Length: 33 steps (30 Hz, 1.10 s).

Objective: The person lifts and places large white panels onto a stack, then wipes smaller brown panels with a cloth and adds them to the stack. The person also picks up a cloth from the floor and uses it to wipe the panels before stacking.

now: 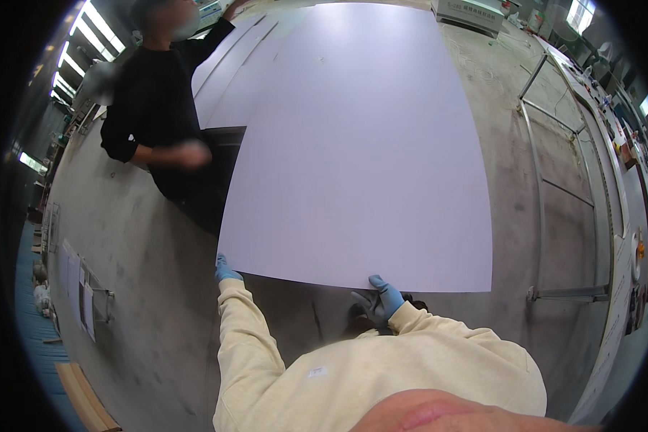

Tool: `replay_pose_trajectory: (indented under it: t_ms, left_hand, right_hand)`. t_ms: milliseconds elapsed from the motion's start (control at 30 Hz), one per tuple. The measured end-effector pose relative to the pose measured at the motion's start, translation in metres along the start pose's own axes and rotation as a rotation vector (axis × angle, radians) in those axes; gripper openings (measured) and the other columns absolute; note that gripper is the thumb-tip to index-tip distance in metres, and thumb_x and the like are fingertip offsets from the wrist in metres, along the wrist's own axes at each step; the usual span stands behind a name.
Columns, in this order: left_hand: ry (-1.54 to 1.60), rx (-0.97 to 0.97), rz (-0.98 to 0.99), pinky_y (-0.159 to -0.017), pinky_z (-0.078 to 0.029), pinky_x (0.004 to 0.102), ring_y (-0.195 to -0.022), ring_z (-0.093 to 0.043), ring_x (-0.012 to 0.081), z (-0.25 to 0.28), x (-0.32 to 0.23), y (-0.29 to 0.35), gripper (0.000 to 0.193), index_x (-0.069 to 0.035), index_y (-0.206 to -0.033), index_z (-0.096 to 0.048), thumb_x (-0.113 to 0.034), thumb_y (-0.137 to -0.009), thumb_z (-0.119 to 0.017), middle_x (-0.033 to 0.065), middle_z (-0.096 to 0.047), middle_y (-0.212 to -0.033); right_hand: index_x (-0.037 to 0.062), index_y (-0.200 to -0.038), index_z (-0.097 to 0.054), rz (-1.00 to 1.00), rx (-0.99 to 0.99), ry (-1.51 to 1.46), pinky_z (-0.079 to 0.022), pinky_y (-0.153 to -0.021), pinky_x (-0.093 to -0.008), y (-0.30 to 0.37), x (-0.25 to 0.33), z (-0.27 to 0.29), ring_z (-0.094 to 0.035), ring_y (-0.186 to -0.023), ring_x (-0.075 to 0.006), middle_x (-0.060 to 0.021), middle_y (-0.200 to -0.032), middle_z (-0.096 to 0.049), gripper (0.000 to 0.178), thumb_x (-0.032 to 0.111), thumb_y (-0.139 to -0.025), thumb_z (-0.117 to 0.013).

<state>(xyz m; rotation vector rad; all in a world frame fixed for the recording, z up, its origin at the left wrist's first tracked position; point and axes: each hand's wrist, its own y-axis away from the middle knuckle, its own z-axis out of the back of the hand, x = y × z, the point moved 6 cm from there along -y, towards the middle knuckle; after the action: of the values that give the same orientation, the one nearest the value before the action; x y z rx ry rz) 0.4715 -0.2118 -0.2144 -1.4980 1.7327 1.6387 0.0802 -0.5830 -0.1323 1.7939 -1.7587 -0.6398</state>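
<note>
A large, smooth white sheet (360, 165) stretches away in front of me, its near edge at my waist. My left hand (227, 269), in a blue glove, is closed on the sheet's near left corner. Right of the middle of that edge, my right hand (386, 298), also gloved in blue with a darker palm, grips the sheet; its thumb lies on top and its fingers are below the edge. More white sheets (227, 93) lie at the far left, partly under or beside this one.
A co-worker in black (158, 108) stands at the left side of the sheet, one arm stretched toward the far end. A metal frame (540, 180) stands to the right, beside a long cluttered bench (612, 173). A pale machine box (470, 16) is at the back.
</note>
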Motion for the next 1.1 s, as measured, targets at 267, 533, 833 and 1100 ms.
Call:
replay_pose_trajectory:
  t_ms: [267, 533, 833, 1100]
  left_hand:
    - [-0.097, -0.077, -0.013, -0.111, -0.047, 0.0466, -0.122, -0.062, 0.0309, -0.066, -0.03, -0.039, 0.056, -0.006, -0.137, -0.064, -0.047, -0.099, -0.069, 0.0102, -0.067, -0.138]
    - [-0.009, -0.056, -0.081, -0.101, -0.056, 0.0474, -0.113, -0.066, 0.0305, -0.167, -0.038, -0.109, 0.041, -0.007, -0.134, -0.063, -0.016, -0.096, -0.074, 0.0091, -0.068, -0.13]
    - [-0.022, 0.045, -0.035, -0.102, -0.057, 0.0509, -0.115, -0.066, 0.0327, -0.258, -0.075, -0.208, 0.042, -0.005, -0.139, -0.059, -0.004, -0.097, -0.067, 0.0122, -0.066, -0.13]
    - [-0.119, -0.014, 0.089, -0.1, -0.058, 0.0497, -0.109, -0.069, 0.0326, -0.339, -0.1, -0.228, 0.036, 0.002, -0.132, -0.063, -0.004, -0.097, -0.07, 0.013, -0.069, -0.125]
  right_hand:
    - [0.009, -0.133, -0.061, 0.0, 0.074, 0.053, -0.053, -0.113, -0.0514, -0.059, 0.048, -0.049, -0.063, -0.128, -0.0317, -0.0117, -0.136, -0.067, 0.03, 0.02, -0.105, -0.062]
    - [0.0095, -0.146, -0.051, 0.013, 0.126, 0.138, -0.051, -0.113, -0.0515, -0.14, 0.102, -0.12, -0.057, -0.136, -0.035, -0.0128, -0.146, -0.061, 0.046, 0.033, -0.107, -0.061]
    - [0.0125, -0.145, -0.053, -0.04, 0.123, 0.226, -0.052, -0.111, -0.0504, -0.201, 0.113, -0.208, -0.059, -0.134, -0.0367, -0.0113, -0.144, -0.062, 0.051, 0.043, -0.105, -0.062]
    - [0.0101, -0.147, -0.052, 0.052, 0.016, 0.21, -0.052, -0.109, -0.0493, -0.231, 0.13, -0.254, -0.06, -0.131, -0.0347, -0.0134, -0.143, -0.062, 0.06, 0.05, -0.103, -0.063]
